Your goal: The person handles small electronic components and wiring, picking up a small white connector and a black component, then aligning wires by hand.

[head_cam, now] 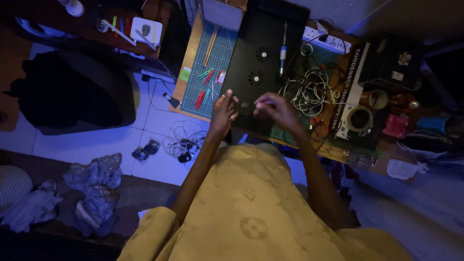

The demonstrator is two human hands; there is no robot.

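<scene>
Both hands, the left hand [224, 112] and the right hand [274, 107], hover over the flat black panel [263, 63] on the desk [189, 58], fingers pinched; what they grip I cannot tell. Tangled white wires [309, 92] beside the panel could snag a sleeve, I judge.

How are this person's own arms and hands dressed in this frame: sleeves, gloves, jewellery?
Both the left hand and the right hand are bare, with no gloves. The forearms are uncovered too; short, loose sleeves of a mustard-yellow garment with a faint woven flower pattern end near the elbows. In the dim bluish light I cannot make out any rings, watch or bracelets.
</scene>
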